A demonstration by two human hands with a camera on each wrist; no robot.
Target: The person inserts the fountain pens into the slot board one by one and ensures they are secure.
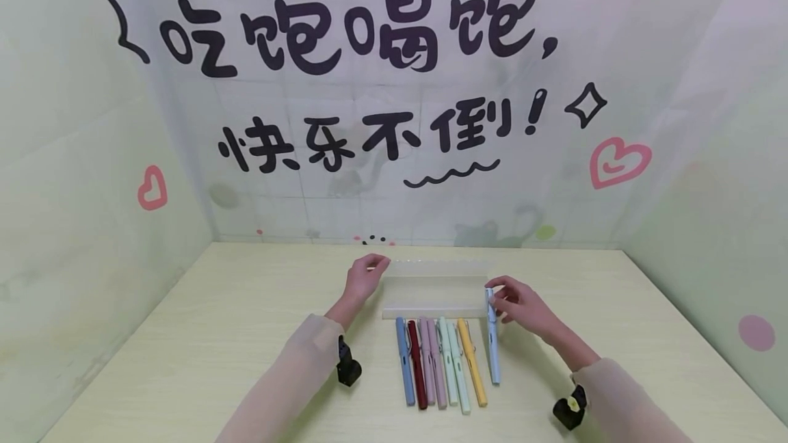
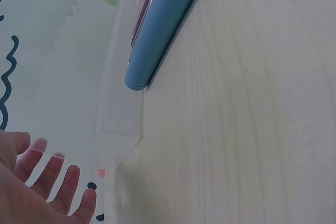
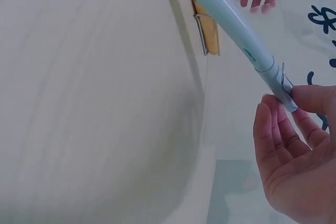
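Note:
My left hand (image 1: 364, 276) holds the upper left corner of a clear plastic case (image 1: 437, 312) between thumb and fingers. In the left wrist view, its fingertips (image 2: 59, 157) show pale through the lid. With thumb and fingertips, my right hand (image 1: 520, 303) pinches a light blue pen (image 1: 494, 347) at its clip end. That pen slants downward beside the row, just right of the case. A blue pen (image 1: 404, 361), a dark red pen (image 1: 417, 364), two purple pens, two mint green pens and a yellow pen (image 1: 473, 364) lie side by side before the case.
The pale wooden table (image 1: 246, 361) is bounded by a printed back wall (image 1: 345, 217) and by walls at left and right. A black wrist camera (image 1: 348, 364) sits on the left sleeve, another (image 1: 569, 410) on the right.

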